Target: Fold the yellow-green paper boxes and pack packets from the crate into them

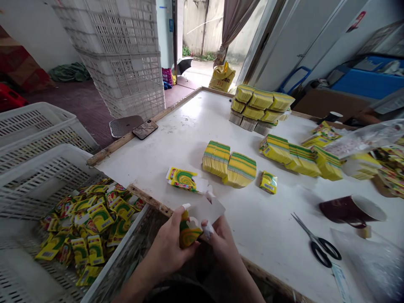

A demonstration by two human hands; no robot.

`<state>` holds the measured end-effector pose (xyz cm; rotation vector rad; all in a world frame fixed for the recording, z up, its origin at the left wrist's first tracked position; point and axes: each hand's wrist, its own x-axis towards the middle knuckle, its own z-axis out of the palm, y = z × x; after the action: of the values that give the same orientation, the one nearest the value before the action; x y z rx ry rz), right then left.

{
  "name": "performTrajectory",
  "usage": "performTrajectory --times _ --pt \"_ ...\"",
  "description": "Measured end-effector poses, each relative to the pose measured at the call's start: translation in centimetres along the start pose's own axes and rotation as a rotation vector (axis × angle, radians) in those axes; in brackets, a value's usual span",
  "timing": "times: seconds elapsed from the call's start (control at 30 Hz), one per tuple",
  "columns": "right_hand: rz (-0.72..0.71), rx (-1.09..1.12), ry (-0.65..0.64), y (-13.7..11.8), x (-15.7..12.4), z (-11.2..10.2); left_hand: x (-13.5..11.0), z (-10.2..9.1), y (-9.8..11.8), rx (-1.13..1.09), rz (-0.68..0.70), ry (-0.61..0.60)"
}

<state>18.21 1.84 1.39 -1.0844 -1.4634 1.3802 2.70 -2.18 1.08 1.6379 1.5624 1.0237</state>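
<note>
Near edge of the table: I see both hands closed on one yellow-green carton.
My left hand grips its printed body and my right hand pinches its white flap; beyond lie a loose flat carton, then banded stacks.

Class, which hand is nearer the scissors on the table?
Right. The right hand sits left of the scissors, apart from them; the left hand is farther left, beyond it; both hold a carton.
</note>
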Motion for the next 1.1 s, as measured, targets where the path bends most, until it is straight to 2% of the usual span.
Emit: performTrajectory --times 0.07,0.1,0.2,0.3,0.43,0.5,0.57,0.63,0.7,0.77,0.87,1.03,1.1 --pt "0.232 0.342 -0.139 -0.1 0.3 0.6 0.0 0.4 0.1 0.035 0.086 0.006" --pt "0.301 0.459 -0.183 -0.3 0.5 0.9 0.0 0.4 0.1 0.048 0.132 0.002" --pt "0.333 0.536 -0.268 -0.8 1.0 1.2 0.2 0.3 0.1 0.038 0.213 -0.010" --pt "0.266 0.436 -0.280 -0.6 0.9 1.0 0.3 0.0 0.0 -0.007 0.145 -0.026" --pt "0.000 0.062 -0.288 0.0 0.0 0.5 0.3 0.0 -0.7 -0.041 0.032 -0.052" --pt "-0.155 -0.122 -0.290 0.4 -0.4 0.4 0.4 0.3 -0.9 -0.075 0.055 0.012" --pt "-0.264 -0.215 -0.255 0.8 -0.5 0.3 0.5 0.5 -0.8 -0.114 0.086 0.128" --pt "-0.292 -0.248 -0.151 1.2 -0.4 0.1 0.6 0.4 -0.5 -0.136 0.037 0.214" --pt "-0.300 -0.313 -0.083 1.6 -0.1 -0.2 0.7 -0.2 -0.2 -0.147 -0.051 0.214" --pt "-0.327 -0.418 -0.134 1.5 0.1 -0.5 0.6 -1.0 0.1 -0.136 -0.085 0.157" --pt "-0.326 -0.517 -0.277 0.8 0.4 -1.3 0.6 -2.0 0.0 -0.031 -0.034 0.103" --pt "-0.260 -0.506 -0.425 -1.2 1.3 -3.0 0.8 -2.5 -0.6 0.119 0.055 0.033" --pt "-0.249 -0.465 -0.413 -1.4 1.6 -3.2 1.1 -2.4 -0.7 0.146 0.090 0.038"
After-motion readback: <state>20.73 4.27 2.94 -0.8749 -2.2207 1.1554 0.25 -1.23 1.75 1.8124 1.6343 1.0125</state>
